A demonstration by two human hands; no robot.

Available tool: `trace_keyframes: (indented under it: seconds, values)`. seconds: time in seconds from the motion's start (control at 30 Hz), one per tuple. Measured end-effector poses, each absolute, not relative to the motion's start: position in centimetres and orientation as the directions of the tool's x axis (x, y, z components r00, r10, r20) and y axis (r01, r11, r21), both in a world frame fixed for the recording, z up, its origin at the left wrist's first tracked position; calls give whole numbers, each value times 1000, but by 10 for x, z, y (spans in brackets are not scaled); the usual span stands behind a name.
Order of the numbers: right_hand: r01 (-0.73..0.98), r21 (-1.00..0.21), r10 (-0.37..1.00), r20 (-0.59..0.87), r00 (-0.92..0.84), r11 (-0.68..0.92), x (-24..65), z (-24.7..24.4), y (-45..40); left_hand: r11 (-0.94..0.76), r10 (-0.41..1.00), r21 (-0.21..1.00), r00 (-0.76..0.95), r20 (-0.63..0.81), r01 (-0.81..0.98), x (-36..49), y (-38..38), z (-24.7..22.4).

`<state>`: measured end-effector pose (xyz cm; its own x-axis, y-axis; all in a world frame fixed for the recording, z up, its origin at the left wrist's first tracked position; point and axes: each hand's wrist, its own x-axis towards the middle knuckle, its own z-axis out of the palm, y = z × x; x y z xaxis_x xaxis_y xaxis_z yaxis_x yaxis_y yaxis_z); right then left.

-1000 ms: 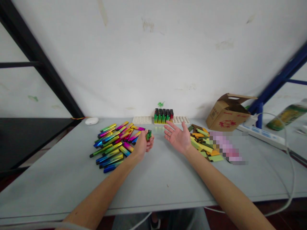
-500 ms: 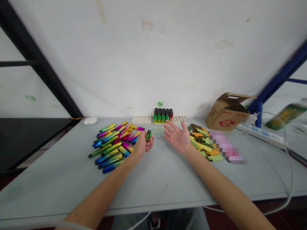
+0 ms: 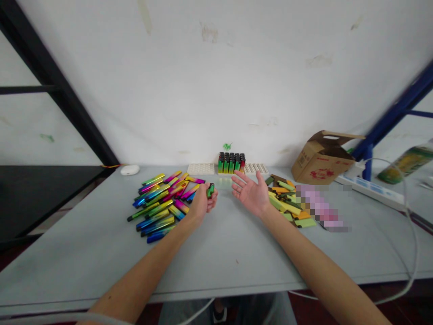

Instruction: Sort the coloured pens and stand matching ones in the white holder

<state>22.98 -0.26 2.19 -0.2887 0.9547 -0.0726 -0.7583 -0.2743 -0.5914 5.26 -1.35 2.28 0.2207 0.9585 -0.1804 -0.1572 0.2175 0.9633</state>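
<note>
My left hand (image 3: 203,201) is closed around a green lighter (image 3: 210,190), whose top end sticks out above the fingers. Just left of it lies a loose pile of shiny, multicoloured lighters (image 3: 158,198). My right hand (image 3: 251,193) is held palm up with its fingers spread, and nothing rests in it. Beside that hand lies a heap of yellow, orange and green flat pieces (image 3: 289,207), partly hidden by the wrist. Beyond both hands, several lighters stand upright in a block (image 3: 231,163) near the wall.
White perforated trays flank the upright block, one on the left (image 3: 201,169) and one on the right (image 3: 256,169). An opened cardboard box (image 3: 323,164), a power strip (image 3: 372,192) and a bottle (image 3: 404,164) are at the right. A white case (image 3: 130,170) lies at the back left.
Both hands keep nearly the same pose, the left still holding the lighter. The whole view has shifted very slightly.
</note>
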Motion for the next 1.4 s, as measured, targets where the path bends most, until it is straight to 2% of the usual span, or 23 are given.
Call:
trace_keyframes:
  seconds: [0.6, 0.97, 1.2, 1.4]
  values:
    - [-761, -590, 956, -64, -288, -269, 230, 23, -3, 229, 959, 964, 201, -199, -138, 55, -16, 24]
    - [-753, -599, 953, -62, -295, -272, 230, 22, -3, 213, 961, 952, 225, -163, -221, 53, -16, 20]
    - [-747, -605, 953, -72, -295, -277, 230, 21, -3, 235, 963, 953, 176, -202, -189, 56, -21, 27]
    - [-745, -608, 954, -77, -289, -275, 230, 22, -3, 152, 985, 977, 107, -137, -150, 56, -22, 34]
